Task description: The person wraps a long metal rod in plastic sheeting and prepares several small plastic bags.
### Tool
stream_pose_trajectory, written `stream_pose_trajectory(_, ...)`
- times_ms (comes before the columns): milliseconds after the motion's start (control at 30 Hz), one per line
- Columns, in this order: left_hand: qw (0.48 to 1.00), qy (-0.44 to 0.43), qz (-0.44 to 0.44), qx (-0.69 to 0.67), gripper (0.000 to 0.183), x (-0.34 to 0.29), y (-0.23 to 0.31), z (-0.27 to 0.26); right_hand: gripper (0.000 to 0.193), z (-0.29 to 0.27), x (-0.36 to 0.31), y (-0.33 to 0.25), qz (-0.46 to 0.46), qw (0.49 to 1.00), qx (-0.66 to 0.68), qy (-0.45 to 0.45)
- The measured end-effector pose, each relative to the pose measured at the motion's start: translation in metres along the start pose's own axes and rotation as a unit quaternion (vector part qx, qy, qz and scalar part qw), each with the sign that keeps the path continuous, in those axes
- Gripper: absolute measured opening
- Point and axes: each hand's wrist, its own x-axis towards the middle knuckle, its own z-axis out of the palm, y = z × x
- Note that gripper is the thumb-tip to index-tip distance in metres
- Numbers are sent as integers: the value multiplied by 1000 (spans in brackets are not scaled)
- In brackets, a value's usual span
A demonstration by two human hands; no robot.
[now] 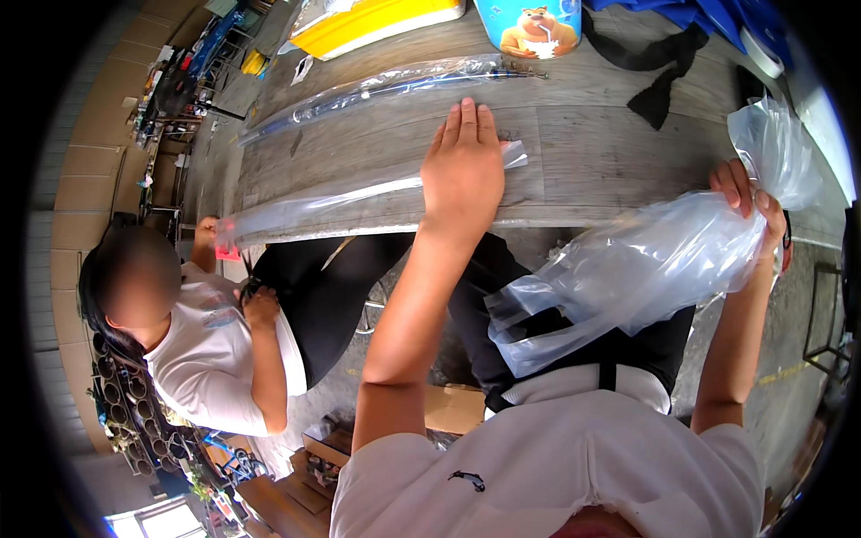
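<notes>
My left hand (462, 170) lies flat on the table, fingers stretched out and close together, over the right end of a long clear plastic sleeve (359, 193). My right hand (749, 197) is closed round the gathered neck of a bunch of clear plastic bags (650, 260), which hangs over the table's front edge above my lap. Beyond my left hand, a thin blue rod (386, 90) in clear wrapping lies on the table. At the sleeve's left end is a co-worker's hand (206, 233); their other hand (260, 305) holds a dark pointed tool.
On the grey wood-patterned table (587, 152) stand a yellow box (377, 31) and a blue tub (529, 27) at the far side. A black strap (655, 76) and blue sheeting (717, 22) lie at the far right. The co-worker (215, 350) sits at my left.
</notes>
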Motion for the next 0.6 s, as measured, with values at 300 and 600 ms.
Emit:
stream_pose_trajectory(300, 999, -42, 7, 25, 47, 2, -1, 1, 26, -5, 1, 1, -7, 999, -24, -21)
stream_pose_trajectory(600, 999, -45, 5, 24, 46, 1, -1, 2, 24, 0, 0, 0, 4, 999, -46, -13)
